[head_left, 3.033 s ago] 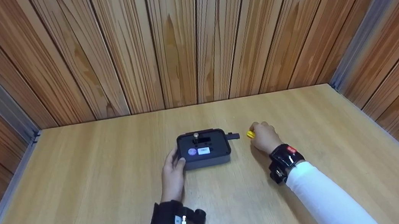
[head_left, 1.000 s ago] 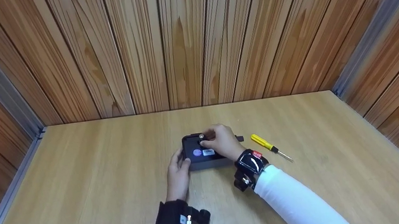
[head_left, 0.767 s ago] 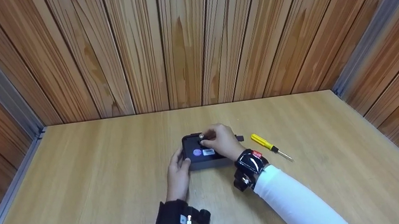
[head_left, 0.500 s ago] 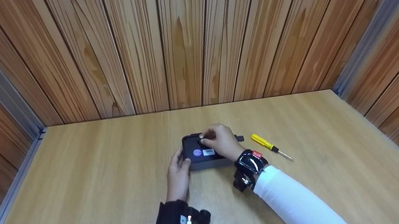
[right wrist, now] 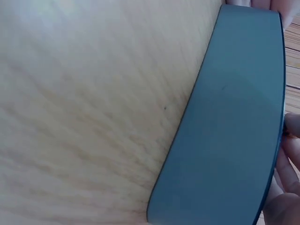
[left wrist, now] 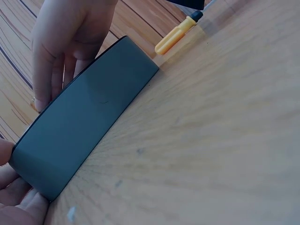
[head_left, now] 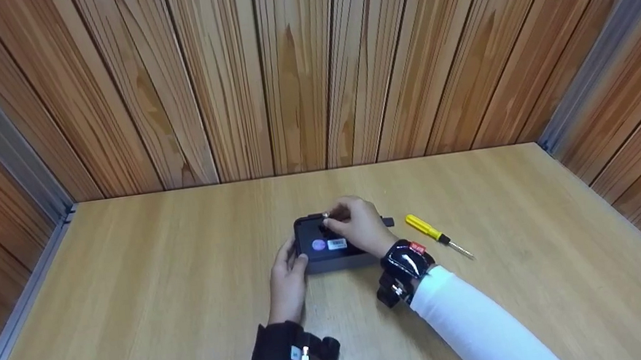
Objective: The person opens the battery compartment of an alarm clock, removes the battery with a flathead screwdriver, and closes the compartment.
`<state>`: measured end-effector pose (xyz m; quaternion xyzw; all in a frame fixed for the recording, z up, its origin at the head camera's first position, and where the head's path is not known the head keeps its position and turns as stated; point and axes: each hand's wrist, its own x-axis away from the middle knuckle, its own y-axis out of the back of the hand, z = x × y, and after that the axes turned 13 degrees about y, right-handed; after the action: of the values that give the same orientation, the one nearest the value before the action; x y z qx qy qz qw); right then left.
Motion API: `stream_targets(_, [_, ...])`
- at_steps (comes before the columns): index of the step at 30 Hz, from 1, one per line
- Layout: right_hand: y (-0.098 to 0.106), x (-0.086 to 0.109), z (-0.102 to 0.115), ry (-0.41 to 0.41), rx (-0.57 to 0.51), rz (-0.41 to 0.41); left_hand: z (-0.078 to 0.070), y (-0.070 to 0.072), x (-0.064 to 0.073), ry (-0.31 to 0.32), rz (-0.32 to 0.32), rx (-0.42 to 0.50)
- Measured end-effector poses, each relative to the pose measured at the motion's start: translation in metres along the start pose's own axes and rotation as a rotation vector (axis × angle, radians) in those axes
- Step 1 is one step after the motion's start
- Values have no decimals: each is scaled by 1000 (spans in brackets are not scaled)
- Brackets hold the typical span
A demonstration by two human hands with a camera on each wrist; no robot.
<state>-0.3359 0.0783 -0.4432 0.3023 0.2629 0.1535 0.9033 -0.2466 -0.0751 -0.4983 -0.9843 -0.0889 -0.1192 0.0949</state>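
A shallow black box with a round purple sticker and a white barcode label rests on the table, and a dark tab juts from its right side. My left hand grips the box's left end, thumb at the near corner. Above the recessed face, my right hand pinches a small post with a shiny metal tip between thumb and fingers; the fingers hide most of the post. The plain side wall of the box fills much of the left wrist view.
A yellow-handled screwdriver lies right of the box, its shaft toward the near right. The wooden table is bordered by plank walls at the back and sides. Cameras are strapped to both wrists.
Three seconds ago my right hand held the screwdriver; it now lies on the table and that hand is at the box. Since half a second ago, the metal tip has shifted slightly away.
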Motion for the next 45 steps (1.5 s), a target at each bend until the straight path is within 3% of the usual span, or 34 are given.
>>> stream_targets(13, [20, 3, -2, -70, -173, -213, -2, -1, 0, 11, 7, 19])
stream_targets(21, [39, 9, -16, -126, -167, -302, 0, -1, -1, -24, 4, 18])
stream_targets(28, [62, 16, -31, -156, -108, -295, -1, -1, -2, -26, 2, 5])
stream_targets(35, [85, 26, -46, -192, -8, -232, -2, -1, -2, -13, 1, 10])
stream_targets(45, [116, 41, -71, -335, 19, -166, -2, -1, -3, 0, -2, 1])
